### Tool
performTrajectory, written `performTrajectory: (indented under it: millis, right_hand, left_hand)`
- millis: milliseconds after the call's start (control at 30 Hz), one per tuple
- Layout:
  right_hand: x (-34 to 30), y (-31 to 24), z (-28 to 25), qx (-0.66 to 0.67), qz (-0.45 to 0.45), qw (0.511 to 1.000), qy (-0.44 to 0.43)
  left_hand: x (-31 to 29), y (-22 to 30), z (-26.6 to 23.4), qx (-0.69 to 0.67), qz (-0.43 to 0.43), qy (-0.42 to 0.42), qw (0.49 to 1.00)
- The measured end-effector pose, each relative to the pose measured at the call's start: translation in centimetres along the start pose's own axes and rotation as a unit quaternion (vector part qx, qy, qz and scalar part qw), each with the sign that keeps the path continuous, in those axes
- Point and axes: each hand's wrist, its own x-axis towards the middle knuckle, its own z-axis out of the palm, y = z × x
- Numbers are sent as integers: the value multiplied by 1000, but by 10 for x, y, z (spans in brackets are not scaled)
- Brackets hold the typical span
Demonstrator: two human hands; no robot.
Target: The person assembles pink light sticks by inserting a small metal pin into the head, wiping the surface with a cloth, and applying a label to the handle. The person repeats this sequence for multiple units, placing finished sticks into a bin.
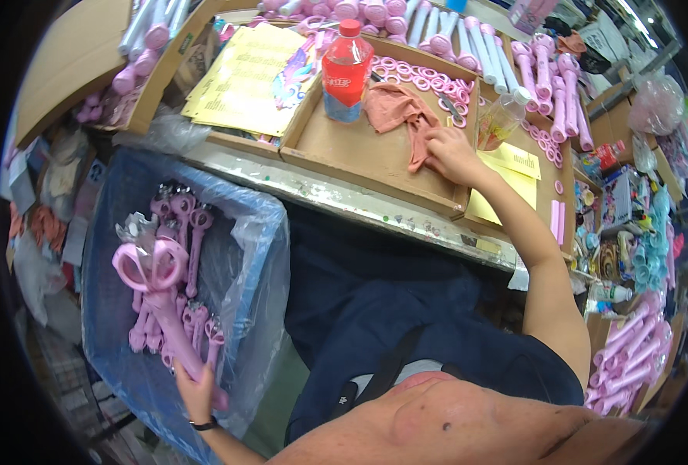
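My left hand (196, 393), with a dark band at the wrist, is closed round the lower handle of a pink toy wand (175, 329). This wand has round pink loops and a silvery crown-like top, and it is held over a blue bin (263, 225) with a clear plastic liner. Several similar pink wands (197, 232) lie in the bin beneath it. At the table, my right hand (451, 155) has its fingers closed on the edge of an orange cloth (394, 108). The cloth lies crumpled in a shallow cardboard tray (344, 159).
A red-capped bottle (347, 74) stands in the tray, near many pink rings (429, 81). Yellow printed sheets (243, 74) lie to the left. A clear bottle (501, 120) leans beside my right hand. Pink wand parts (631, 353) fill a box at right.
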Motion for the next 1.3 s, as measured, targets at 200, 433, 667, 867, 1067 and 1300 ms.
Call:
performTrajectory:
  millis: [200,433,667,867,1067,1300]
  right_hand:
    - [-19,20,-32,660,110,686,287]
    - [-51,-12,-85,620,221,688,307]
    - [-34,-111,-53,378,-2,909,178]
    - [-116,-148,-11,357,-94,913,175]
    - [-243,-115,138,283,265,910,149]
    - [-223,-24,281,243,471,842,-101]
  left_hand:
    - [-48,72,100,-40,67,-64,995]
    - [-9,177,244,-413,43,-426,804]
    - [3,217,312,-448,17,-493,746]
    - [23,211,310,-505,-17,-537,675]
    - [45,208,305,-549,-86,-582,594]
    - [67,201,303,-576,-130,-597,543]
